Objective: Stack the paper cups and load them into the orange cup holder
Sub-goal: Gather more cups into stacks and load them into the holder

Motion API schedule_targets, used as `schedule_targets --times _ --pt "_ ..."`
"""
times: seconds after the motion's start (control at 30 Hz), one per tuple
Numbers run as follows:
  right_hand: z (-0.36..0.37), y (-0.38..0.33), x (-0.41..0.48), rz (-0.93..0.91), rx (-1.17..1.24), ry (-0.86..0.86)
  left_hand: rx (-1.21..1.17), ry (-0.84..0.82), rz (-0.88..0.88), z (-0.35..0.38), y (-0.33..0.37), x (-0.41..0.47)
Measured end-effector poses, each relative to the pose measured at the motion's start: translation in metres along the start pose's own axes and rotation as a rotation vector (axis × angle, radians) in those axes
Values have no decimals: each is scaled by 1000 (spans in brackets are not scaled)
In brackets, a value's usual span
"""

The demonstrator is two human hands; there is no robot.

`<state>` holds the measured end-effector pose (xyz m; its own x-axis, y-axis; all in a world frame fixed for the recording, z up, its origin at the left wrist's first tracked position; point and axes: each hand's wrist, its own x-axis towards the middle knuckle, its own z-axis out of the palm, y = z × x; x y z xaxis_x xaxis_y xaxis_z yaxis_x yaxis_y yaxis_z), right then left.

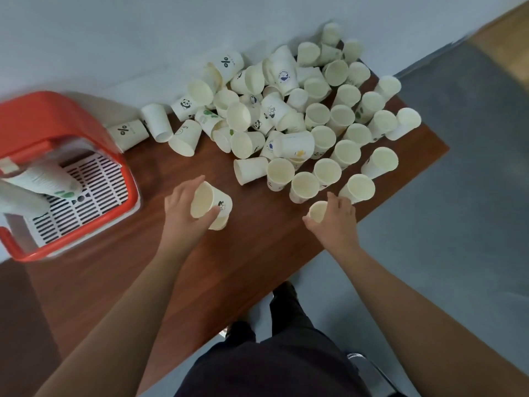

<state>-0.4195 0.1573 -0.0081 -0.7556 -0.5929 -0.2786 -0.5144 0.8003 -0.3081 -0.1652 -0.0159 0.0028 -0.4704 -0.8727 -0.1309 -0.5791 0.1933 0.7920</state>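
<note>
My left hand (179,209) grips a short stack of white paper cups (210,206), tilted with the open mouth toward me, above the middle of the brown table (252,253). My right hand (336,222) holds a single paper cup (317,211) near the table's right edge. Several loose cups (286,116) lie and stand in a heap across the far right of the table. The orange cup holder (43,124) stands at the left, with a long stack of cups (40,180) lying over its white slotted grid (83,193).
A pale wall (114,38) runs behind the table. Grey floor (458,196) lies to the right and a wooden strip (503,38) shows in the top right corner. My dark-clothed legs and shoes (286,325) stand at the table's near edge.
</note>
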Motion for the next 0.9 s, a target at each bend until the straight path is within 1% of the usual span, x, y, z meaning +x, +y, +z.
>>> schedule_targets --times 0.1,0.17,0.23,0.3,0.37,0.47,0.53,0.63,0.7,0.77,0.8,0.87,0.9 --pt "11 10 2 14 -13 -99 184 -10 89 9 -13 2" --pt "14 11 1 -9 -13 -104 249 -46 89 15 -25 5" --pt "13 9 -1 -32 -21 -99 264 -86 75 21 -33 7" --pt "10 2 -3 -46 11 -114 230 -108 60 27 -34 10" --pt "6 -9 -6 -59 109 -151 177 -119 56 32 -34 13" --pt "-4 -32 -11 -109 258 -188 164 -170 66 41 -35 15" --pt "-12 -51 -11 -139 332 -189 137 -235 39 46 -36 15" --pt "-21 -76 -7 -168 403 -190 80 -380 21 50 -32 13" --pt "-24 -89 -4 -191 436 -181 4 -438 -6 49 -29 11" --pt "-25 -98 -3 -204 478 -194 -132 -442 -79 45 -30 8" --pt "-25 -103 -3 -213 491 -208 -213 -418 -133 41 -29 6" --pt "-21 -110 -6 -246 508 -252 -341 -306 -265 33 -28 2" --pt "-17 -113 -9 -270 511 -281 -358 -241 -340 28 -26 1"
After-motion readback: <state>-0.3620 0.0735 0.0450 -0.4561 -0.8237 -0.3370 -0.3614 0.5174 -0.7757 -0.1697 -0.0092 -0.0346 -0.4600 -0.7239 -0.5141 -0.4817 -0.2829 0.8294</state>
